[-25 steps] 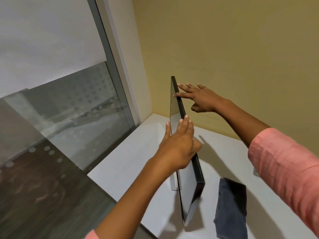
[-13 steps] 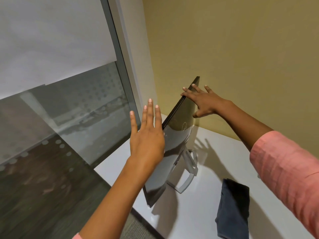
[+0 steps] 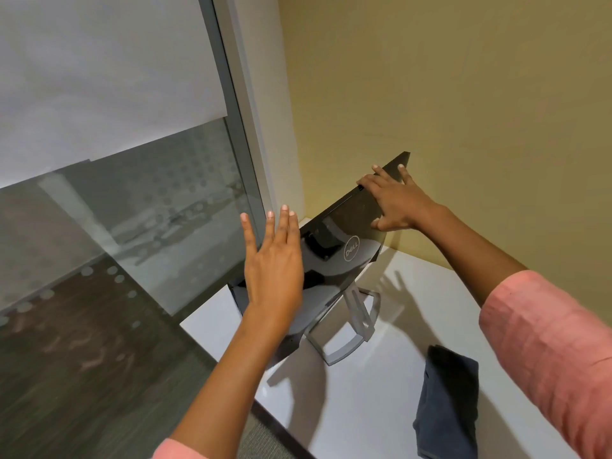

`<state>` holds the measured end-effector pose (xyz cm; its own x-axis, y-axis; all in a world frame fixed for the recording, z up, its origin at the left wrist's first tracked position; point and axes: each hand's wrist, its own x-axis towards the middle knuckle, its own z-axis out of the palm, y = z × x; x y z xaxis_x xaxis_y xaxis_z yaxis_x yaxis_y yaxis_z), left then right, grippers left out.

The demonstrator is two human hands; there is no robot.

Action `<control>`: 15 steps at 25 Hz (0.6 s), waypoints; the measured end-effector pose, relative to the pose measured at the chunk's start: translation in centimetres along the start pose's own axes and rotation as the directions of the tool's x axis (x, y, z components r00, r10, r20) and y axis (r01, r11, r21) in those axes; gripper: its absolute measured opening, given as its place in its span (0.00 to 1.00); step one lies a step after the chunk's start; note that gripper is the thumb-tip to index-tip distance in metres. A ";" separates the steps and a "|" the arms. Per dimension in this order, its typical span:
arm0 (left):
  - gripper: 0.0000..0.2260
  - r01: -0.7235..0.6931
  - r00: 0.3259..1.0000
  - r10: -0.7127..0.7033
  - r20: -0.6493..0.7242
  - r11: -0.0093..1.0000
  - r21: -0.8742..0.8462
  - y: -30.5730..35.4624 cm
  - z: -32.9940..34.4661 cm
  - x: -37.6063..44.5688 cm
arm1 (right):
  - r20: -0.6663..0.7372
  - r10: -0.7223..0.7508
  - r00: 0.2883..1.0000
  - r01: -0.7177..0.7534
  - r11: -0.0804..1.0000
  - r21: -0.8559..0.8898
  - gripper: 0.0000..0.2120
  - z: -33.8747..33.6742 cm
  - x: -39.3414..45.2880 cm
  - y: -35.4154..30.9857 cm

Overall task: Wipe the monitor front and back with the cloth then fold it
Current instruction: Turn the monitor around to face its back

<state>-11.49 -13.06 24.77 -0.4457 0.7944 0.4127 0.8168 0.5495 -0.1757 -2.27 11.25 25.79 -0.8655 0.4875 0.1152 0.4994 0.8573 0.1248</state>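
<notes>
The black monitor (image 3: 347, 240) stands on its grey stand (image 3: 356, 321) on the white desk, its glossy back with a round logo turned toward me. My right hand (image 3: 395, 200) rests on the monitor's upper right part, fingers over the top edge and thumb against the back. My left hand (image 3: 273, 260) is raised with straight fingers in front of the monitor's left side; whether it touches the panel cannot be told. A folded dark blue-grey cloth (image 3: 448, 402) lies on the desk at the lower right, apart from both hands.
The white desk (image 3: 364, 409) sits in a corner between a yellow wall (image 3: 463, 94) and a glass partition (image 3: 132, 210) with a grey frame. The desk's front-left edge drops to dark carpet.
The monitor has swung round from edge-on to showing its back to me. My left hand came off its near edge and rose flat; my right hand stayed on the top edge.
</notes>
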 end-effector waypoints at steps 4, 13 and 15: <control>0.28 0.074 0.997 -0.076 -0.025 0.995 -0.073 -2.5 0.6 2.6 | -0.044 0.065 0.997 -0.064 0.998 0.028 0.43 0.4 -0.7 0.2; 0.11 0.082 0.977 -0.118 -0.180 0.977 -0.198 -2.7 3.3 8.1 | -0.083 0.252 0.964 -0.245 0.966 0.081 0.43 0.8 -2.2 -0.5; 0.12 0.050 0.974 -0.094 -0.209 0.977 -0.207 -2.6 3.9 8.7 | -0.105 0.291 0.951 -0.285 0.956 0.073 0.43 0.8 -2.4 -1.0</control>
<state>-18.91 -6.58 25.31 -0.4340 0.6679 0.6046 0.8516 0.5231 0.0334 -0.72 9.33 24.60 -0.6734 0.6959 0.2496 0.7211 0.6927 0.0141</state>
